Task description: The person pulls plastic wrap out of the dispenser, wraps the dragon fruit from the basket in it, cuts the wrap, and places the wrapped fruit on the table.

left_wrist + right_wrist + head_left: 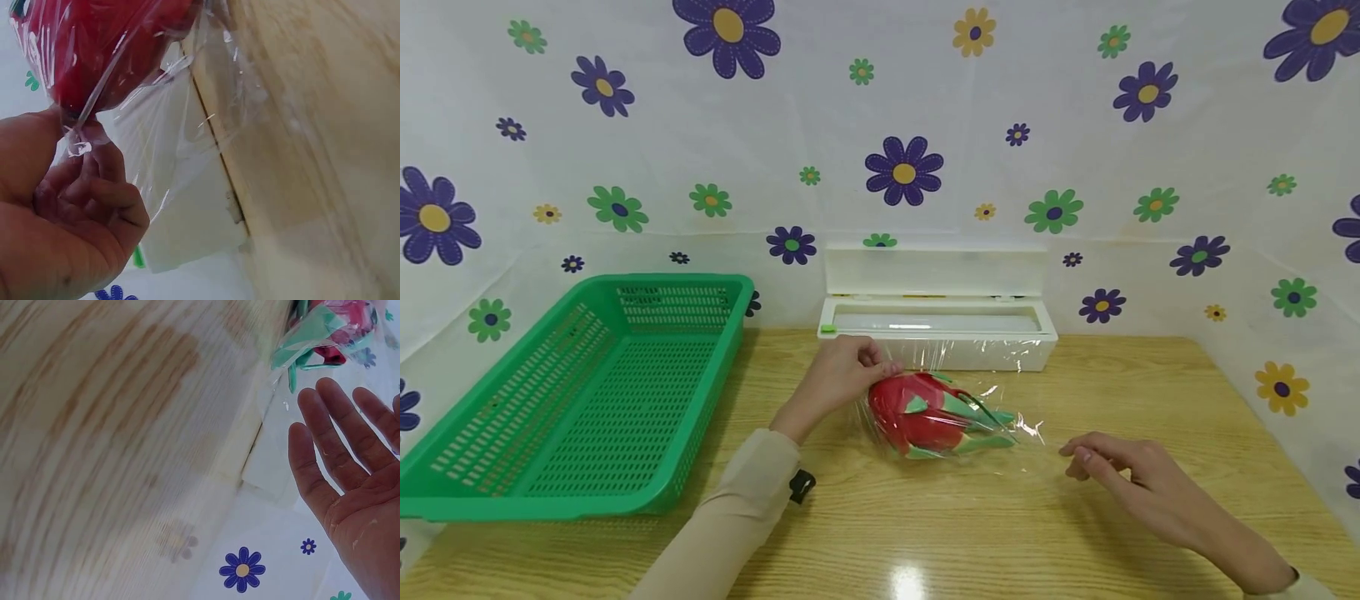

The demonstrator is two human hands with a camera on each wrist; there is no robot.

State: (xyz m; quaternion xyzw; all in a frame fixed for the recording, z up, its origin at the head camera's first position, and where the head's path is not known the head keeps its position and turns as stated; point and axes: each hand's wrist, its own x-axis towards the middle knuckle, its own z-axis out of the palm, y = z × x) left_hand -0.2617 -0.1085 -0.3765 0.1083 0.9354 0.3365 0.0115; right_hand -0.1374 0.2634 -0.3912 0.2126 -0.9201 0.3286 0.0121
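Observation:
A red dragon fruit [925, 415] with green scales lies on the wooden table [925, 517], draped in clear cling film [992, 392] that runs back to a white film dispenser [936, 321]. My left hand [842, 375] pinches the film's edge against the fruit's left side; the left wrist view shows the film [156, 144] gathered between thumb and fingers [100, 169] under the red fruit [94, 44]. My right hand [1120, 471] hovers to the right of the fruit with fingers straight and holds nothing; the right wrist view shows its open palm [350, 487] near the fruit's green tips [312, 337].
A green perforated plastic basket [580, 400] stands at the left of the table. The dispenser's lid stands raised against the flowered cloth backdrop [902, 167]. Bare wood lies in front of and right of the fruit.

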